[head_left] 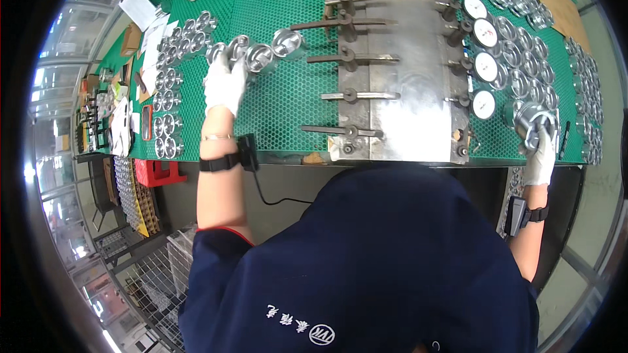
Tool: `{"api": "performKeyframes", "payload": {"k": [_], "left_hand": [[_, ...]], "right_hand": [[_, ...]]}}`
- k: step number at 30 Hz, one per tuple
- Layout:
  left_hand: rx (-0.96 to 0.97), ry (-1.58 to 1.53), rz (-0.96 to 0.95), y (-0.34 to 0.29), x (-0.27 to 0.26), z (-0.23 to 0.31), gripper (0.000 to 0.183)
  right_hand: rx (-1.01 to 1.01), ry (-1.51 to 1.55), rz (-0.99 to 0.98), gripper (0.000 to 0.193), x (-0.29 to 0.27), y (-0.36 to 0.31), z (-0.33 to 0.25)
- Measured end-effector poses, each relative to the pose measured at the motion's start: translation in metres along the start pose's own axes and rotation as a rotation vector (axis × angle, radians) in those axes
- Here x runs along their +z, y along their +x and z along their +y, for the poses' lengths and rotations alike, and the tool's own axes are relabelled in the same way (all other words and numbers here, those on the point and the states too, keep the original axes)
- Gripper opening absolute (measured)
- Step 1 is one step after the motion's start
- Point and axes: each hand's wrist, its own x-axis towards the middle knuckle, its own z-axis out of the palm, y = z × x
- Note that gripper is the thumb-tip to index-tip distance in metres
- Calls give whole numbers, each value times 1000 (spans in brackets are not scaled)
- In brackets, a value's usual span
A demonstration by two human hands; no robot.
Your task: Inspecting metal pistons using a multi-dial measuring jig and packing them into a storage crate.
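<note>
My left hand (226, 86), in a white glove, reaches over the left part of the green bench mat. Its fingers are closed on a silvery metal piston (216, 51) at the end of a short slanting row. Right beside those fingers stands another piston (239, 46), and two more follow to the right. At the bench's front right, my right hand (540, 158), also gloved, grips a larger-looking, tilted piston (533, 119). That piston is close to the front end of several rows of upright pistons (521, 80). The glove hides part of its lower side.
A steel fixture plate (412, 78) with clamp levers (353, 96) fills the middle. Round dial gauges (483, 104) line its right side. More pistons (169, 99) stand in rows at far left, near a phone (147, 122). A black pen-like tool (564, 137) lies at right.
</note>
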Motion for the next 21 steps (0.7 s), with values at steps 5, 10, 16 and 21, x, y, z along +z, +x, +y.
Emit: {"api": "performKeyframes", "payload": {"k": [5,10,16,21], "left_hand": [[-31,458,-158,39,13,-89,66],[-168,683,-458,88,27,-78,67],[-135,669,-515,106,27,-87,63],[-130,621,-377,98,17,-95,57]], "right_hand": [[617,338,-24,46,34,5,58],[514,335,-94,57,56,27,143],[155,-75,-125,59,65,13,140],[566,483,56,53,60,-8,72]]}}
